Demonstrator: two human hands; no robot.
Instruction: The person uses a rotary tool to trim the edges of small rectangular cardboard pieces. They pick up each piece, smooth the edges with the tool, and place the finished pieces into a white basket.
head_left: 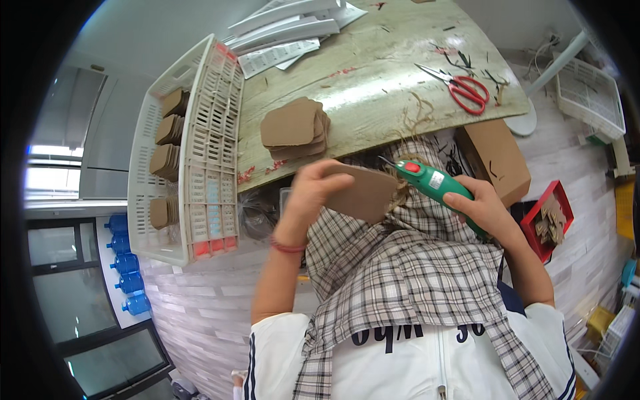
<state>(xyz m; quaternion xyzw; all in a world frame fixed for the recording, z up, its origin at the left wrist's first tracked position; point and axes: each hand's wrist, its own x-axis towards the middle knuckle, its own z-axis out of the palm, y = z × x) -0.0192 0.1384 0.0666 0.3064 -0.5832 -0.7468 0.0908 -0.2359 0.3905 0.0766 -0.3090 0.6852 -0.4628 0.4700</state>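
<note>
In my left hand (312,197), the thumb and fingers pinch a flat brown piece with rounded corners (363,193), held tilted above my lap. My right hand (481,203) is wrapped round a green handheld power cutter (433,183) with a red switch. The cutter's dark narrow tip points left, close to the upper right corner of the brown piece; whether they touch I cannot tell. Beyond my left hand, a stack of similar brown pieces (293,127) lies near the table's edge.
A white slatted crate (212,147) holding rows of brown pieces stands at the left. Red-handled scissors (467,92) and dark scraps lie on the table (373,80), with papers (287,33) at the back. To the right are a cardboard box (500,160) and a red tray (533,223) of scraps.
</note>
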